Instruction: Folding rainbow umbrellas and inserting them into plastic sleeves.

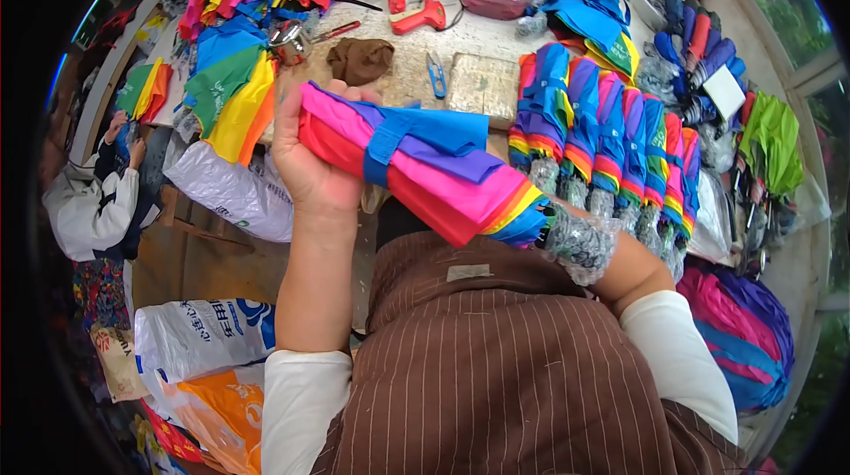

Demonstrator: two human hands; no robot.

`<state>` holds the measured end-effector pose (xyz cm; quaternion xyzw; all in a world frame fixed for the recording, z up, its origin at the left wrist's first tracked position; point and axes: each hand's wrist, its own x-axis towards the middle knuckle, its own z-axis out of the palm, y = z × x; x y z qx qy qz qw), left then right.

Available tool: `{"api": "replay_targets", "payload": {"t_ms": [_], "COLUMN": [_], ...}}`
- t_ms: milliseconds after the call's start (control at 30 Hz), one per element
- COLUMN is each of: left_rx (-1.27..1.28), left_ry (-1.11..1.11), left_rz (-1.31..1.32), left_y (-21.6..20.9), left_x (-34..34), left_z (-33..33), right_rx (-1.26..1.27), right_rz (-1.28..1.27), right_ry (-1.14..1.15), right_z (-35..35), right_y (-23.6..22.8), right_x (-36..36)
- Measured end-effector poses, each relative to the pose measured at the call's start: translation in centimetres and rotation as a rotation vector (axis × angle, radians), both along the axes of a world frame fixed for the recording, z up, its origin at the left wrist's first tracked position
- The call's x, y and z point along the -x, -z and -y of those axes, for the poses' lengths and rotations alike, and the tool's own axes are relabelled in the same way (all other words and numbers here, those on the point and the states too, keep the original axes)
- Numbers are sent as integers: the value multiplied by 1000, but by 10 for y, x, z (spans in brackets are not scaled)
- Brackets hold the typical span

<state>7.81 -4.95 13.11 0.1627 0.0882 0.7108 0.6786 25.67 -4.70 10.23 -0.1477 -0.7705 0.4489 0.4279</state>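
I hold a folded rainbow umbrella (425, 169) crosswise in front of my chest. Its canopy is rolled tight and a blue strap wraps around its middle. My left hand (310, 165) grips the pink tip end at the left. My right hand is hidden behind the umbrella's handle end (580, 245), which is wrapped in clear bubble plastic; only my right forearm (642, 271) shows there. I wear a brown striped apron (496, 369) over white sleeves.
A row of several rolled rainbow umbrellas (611, 134) lies on the worktable (487, 37) to the right. Loose unrolled umbrellas (230, 94) are piled at the left. Blue snips (436, 75), a red tagging gun (416, 7) and a brown cloth (360, 59) lie ahead. Sacks (204, 333) stand at lower left, and another person (93, 200) sits at the far left.
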Motion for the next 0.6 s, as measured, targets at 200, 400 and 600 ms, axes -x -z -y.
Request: {"api": "replay_targets", "payload": {"t_ms": [200, 400, 600], "left_rx": [-63, -6, 43], "left_ry": [-29, -79, -123], "left_rz": [-93, -127, -189], "left_y": [-3, -5, -2], "left_x": [-10, -15, -20], "left_z": [-14, -1, -1], "right_rx": [731, 796, 920], "right_rz": [-181, -185, -137], "right_ry": [-160, -120, -90], "right_z": [-46, -46, -50], "right_y": [0, -12, -16], "right_x": [-21, -22, -29]}}
